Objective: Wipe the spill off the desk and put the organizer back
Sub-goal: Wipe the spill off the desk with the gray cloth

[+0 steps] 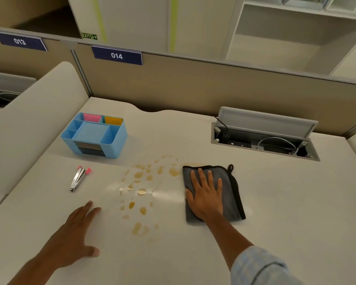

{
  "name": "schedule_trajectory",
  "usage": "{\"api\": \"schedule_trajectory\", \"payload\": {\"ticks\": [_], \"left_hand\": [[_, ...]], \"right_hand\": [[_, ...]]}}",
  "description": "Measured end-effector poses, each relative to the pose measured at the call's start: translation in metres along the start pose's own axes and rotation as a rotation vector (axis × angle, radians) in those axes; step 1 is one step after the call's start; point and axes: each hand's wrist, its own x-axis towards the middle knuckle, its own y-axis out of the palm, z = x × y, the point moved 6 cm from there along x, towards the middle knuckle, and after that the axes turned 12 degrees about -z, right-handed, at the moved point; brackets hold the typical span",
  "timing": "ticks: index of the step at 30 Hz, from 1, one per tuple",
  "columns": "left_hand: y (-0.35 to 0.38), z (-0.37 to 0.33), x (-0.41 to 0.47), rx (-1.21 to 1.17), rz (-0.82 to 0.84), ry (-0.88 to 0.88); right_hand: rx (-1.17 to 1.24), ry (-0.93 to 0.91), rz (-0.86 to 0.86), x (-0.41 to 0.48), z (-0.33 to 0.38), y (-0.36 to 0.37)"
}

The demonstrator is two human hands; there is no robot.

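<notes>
A brownish spill lies in scattered drops and patches across the middle of the white desk. Right of it lies a folded grey cloth with a black edge, and my right hand rests flat on it, fingers spread. My left hand lies flat on the desk to the left of the spill, holding nothing. The light-blue desk organizer, with pink and yellow compartments at its back, stands at the back left, apart from the spill.
A metal folding tool with pink ends lies left of the spill, in front of the organizer. An open cable hatch with wires is set in the desk at the back right. A beige partition closes the back.
</notes>
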Motion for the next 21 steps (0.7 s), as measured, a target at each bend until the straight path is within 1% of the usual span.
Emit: {"api": "schedule_trajectory", "payload": {"ticks": [3,5,7,9,12,14,17,21], "left_hand": [[0.002,0.001,0.001,-0.004,0.007,-0.014],[0.003,0.003,0.001,-0.015,-0.002,-0.021],[0.003,0.005,0.001,-0.027,0.001,-0.033],[0.005,0.006,0.002,-0.029,-0.008,-0.038],[0.005,0.007,0.002,-0.018,-0.011,-0.037],[0.007,0.008,0.003,-0.012,0.001,-0.040],[0.010,0.010,0.003,-0.015,0.008,-0.033],[0.010,0.010,0.004,-0.014,0.003,-0.030]], "right_hand": [[0.026,-0.149,0.002,-0.016,0.010,0.005],[0.038,-0.208,-0.012,-0.036,0.003,0.008],[0.032,-0.167,-0.023,-0.048,-0.018,0.008],[0.005,-0.055,-0.042,-0.042,-0.044,0.004],[-0.025,0.097,-0.009,-0.006,-0.067,-0.003],[-0.032,0.146,-0.003,0.020,-0.064,-0.005],[-0.004,0.158,0.000,0.051,-0.040,-0.005],[0.017,0.042,0.017,0.080,0.015,0.001]]}}
